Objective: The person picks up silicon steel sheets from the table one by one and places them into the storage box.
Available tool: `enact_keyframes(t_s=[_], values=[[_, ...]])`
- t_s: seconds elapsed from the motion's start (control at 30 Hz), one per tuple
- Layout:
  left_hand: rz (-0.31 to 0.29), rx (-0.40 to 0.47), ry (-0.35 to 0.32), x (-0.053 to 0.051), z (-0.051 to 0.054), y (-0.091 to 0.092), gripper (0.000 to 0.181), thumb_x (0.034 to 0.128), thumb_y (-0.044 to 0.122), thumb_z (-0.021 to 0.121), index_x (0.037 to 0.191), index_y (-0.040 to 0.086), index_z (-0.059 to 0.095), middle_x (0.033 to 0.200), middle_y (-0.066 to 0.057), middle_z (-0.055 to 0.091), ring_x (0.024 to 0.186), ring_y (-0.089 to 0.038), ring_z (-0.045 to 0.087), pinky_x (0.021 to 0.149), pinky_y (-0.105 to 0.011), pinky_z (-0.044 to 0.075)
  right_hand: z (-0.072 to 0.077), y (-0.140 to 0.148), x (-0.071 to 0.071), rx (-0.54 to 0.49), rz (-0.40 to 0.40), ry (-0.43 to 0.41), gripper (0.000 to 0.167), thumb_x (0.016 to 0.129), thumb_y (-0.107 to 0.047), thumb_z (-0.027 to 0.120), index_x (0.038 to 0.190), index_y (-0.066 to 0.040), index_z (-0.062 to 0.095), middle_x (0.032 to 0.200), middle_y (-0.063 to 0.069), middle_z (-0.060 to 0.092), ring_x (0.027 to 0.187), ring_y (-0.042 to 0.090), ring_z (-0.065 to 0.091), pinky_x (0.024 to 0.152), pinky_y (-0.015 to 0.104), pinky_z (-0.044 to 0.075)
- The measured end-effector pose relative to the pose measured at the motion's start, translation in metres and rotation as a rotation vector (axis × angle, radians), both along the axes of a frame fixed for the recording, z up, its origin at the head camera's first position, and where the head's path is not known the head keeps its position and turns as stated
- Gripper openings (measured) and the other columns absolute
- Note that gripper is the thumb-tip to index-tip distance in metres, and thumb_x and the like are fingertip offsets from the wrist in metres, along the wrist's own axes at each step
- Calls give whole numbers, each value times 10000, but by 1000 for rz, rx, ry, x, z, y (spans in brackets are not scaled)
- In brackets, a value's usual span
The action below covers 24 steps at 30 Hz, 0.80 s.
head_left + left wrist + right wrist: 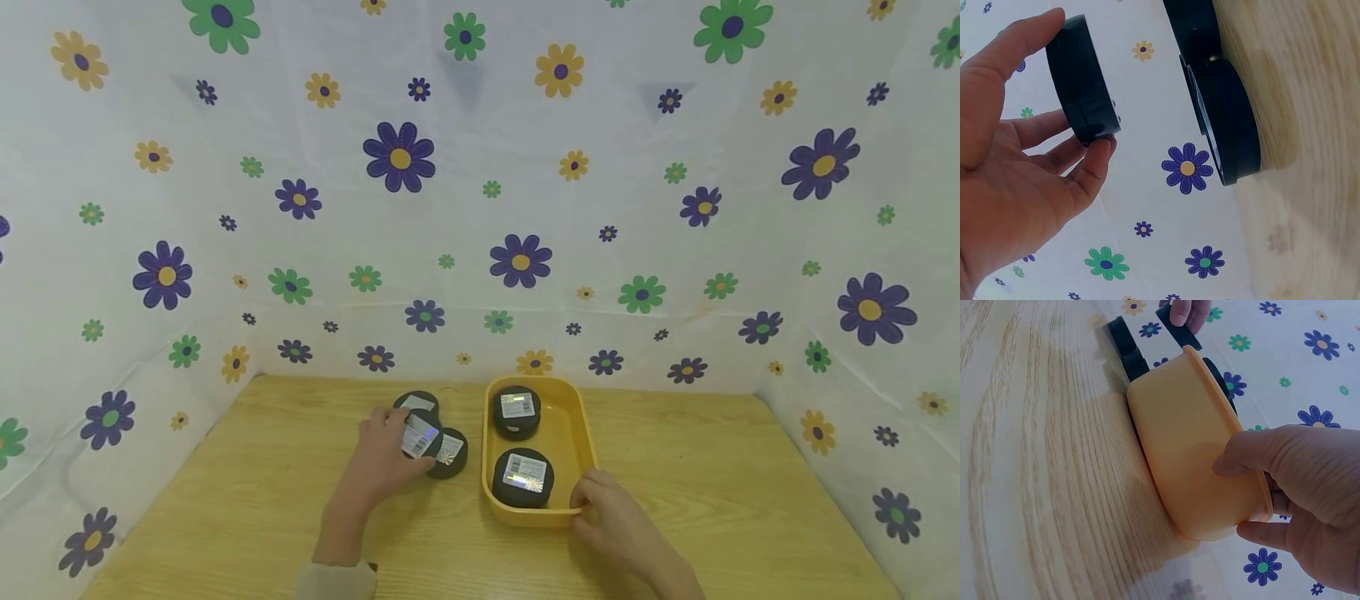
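Nearest the head camera, a pale cloth sleeve (337,582) leads to the left hand (378,462), which grips a flat, round, black case with a white label (422,435). Two similar round black cases with labels, one behind (417,401) and one to the right (452,457), sit close together on the light wood-grain table (712,475), within that hand's easy reach. Just beside them stands a yellow-orange, rounded rectangular plastic tray (536,518), holding two more labelled black cases, one at the back (517,408) and one at the front (522,479). The right hand (618,521) pinches the tray's near right corner, probably to keep it from sliding.

In the left wrist view, thumb and fingers span the case's rim from opposite sides, leaving its labelled face uncovered; an edge grip likely suits so flat a shape. It hangs clear of the two on the table, which appear to touch.

In the right wrist view, the thumb presses the tray's outer wall while fingers reach behind its rim, a hold that seems meant for steadying. The tray's base rests on the table.
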<state>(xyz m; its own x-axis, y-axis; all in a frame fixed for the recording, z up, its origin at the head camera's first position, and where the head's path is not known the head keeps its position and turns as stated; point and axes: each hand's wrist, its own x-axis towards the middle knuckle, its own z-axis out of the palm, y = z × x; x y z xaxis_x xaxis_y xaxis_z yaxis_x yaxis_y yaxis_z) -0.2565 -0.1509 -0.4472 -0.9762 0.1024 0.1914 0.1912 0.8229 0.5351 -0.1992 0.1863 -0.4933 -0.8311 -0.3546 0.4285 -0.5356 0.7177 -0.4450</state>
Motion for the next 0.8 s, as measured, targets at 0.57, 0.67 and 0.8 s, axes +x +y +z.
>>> enact_keyframes(t_s=[0.57,0.67,0.8], values=[[-43,25,32,-4,2,22,812,768,317,837,1417,-1,466,1422,-226,407,1202,-380,432,896,-512,499,4,3,0,8,4,-41,268,676,25,717,775,-183,580,832,-142,488,798,35,464,720,265,490],[-51,32,42,-5,3,26,811,769,306,834,1423,5,463,1424,-213,403,1190,-362,435,887,-497,505,5,3,-1,2,22,-33,272,676,33,720,778,-180,585,835,-140,494,800,42,467,720,268,487],[-74,29,79,-9,3,31,816,756,295,842,1418,-3,470,1387,-217,423,1180,-357,443,894,-480,498,5,2,0,-12,42,-35,275,678,48,716,781,-173,589,841,-135,499,805,52,470,719,273,482]])
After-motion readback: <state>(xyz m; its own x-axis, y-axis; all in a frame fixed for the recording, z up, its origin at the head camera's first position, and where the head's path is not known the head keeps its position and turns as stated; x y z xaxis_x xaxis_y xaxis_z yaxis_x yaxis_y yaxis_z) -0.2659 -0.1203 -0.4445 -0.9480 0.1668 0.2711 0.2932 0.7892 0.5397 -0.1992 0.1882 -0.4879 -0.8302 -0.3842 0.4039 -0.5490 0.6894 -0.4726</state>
